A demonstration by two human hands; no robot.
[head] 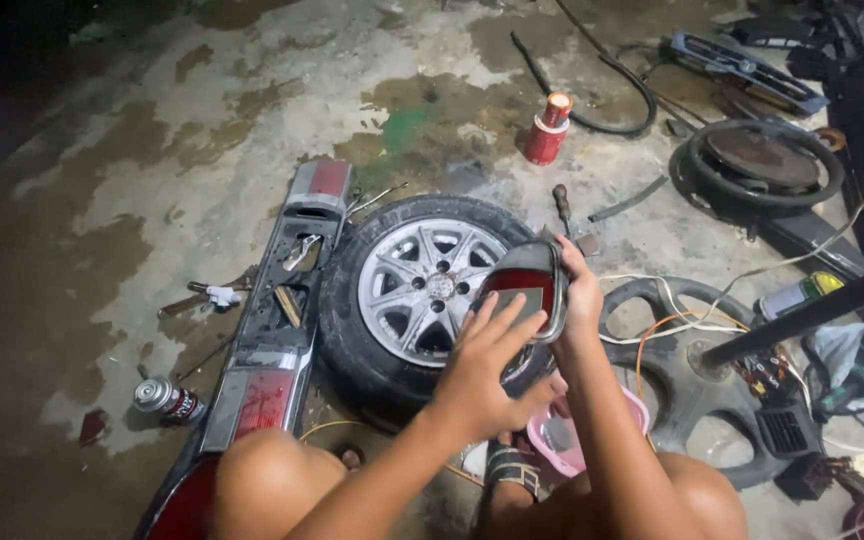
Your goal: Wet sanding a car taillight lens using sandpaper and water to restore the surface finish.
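I hold a red tail-light lens over a car wheel that lies flat on the stained concrete. My right hand grips the lens by its right edge. My left hand lies flat against the face of the lens, fingers spread. My knees show at the bottom of the view.
A long rear light panel lies left of the wheel. Two spray cans: one silver at left, one red beyond the wheel. A pink tub sits under my arms. A steering wheel, wires and parts clutter the right.
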